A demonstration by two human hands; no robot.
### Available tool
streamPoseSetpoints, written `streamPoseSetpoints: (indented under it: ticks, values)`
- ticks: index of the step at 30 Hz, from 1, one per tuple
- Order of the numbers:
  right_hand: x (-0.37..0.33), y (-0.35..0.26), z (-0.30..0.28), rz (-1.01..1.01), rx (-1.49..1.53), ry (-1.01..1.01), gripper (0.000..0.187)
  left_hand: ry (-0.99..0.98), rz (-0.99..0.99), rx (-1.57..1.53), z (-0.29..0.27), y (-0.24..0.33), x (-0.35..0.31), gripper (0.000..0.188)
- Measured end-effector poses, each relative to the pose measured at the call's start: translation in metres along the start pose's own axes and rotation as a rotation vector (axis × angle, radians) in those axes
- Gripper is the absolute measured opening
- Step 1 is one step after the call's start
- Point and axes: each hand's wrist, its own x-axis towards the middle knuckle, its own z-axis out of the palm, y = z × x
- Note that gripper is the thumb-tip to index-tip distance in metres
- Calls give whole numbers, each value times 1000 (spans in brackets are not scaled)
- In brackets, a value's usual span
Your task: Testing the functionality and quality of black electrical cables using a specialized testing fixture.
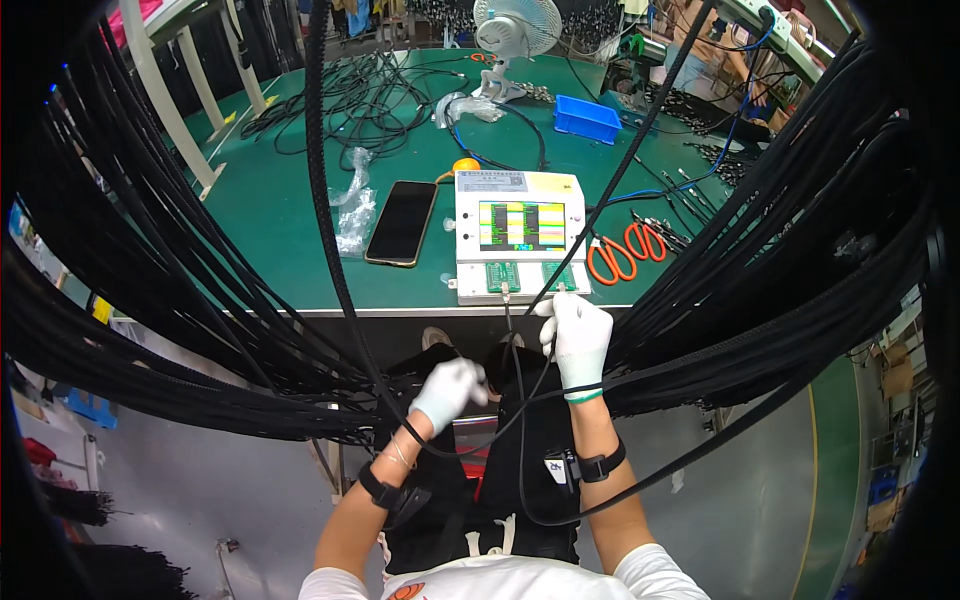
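A white cable tester [520, 225] with a lit screen stands at the table's front edge. Two green circuit boards with sockets sit on its lower ledge. My right hand [582, 340], in a white glove, is closed at the right-hand board [560, 274], pinching the end of a black cable [552, 362]. Another cable's plug [506, 296] sits in the left-hand board [502, 276]. My gloved left hand [450, 392] is lower, over my lap beside the hanging black cables. Its fingers are curled and slightly blurred; what they hold, if anything, cannot be made out.
Thick bundles of black cables [200, 350] hang on both sides. On the green table [290, 220] lie a phone [402, 222], orange-handled scissors [612, 262], clear plastic bags [355, 215], a blue bin [587, 120] and loose cables. A white fan [515, 30] stands at the back.
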Motion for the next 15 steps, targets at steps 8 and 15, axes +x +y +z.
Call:
streamPoseSetpoints:
  ticks: [8,15]
  values:
    - [-9,-60,-31,-592,-1020,-17,27,-824,209,284,139,45,-65,25]
    - [-85,-257,-90,-1348,-1100,415,22,384,556,-728,12,148,-34,27]
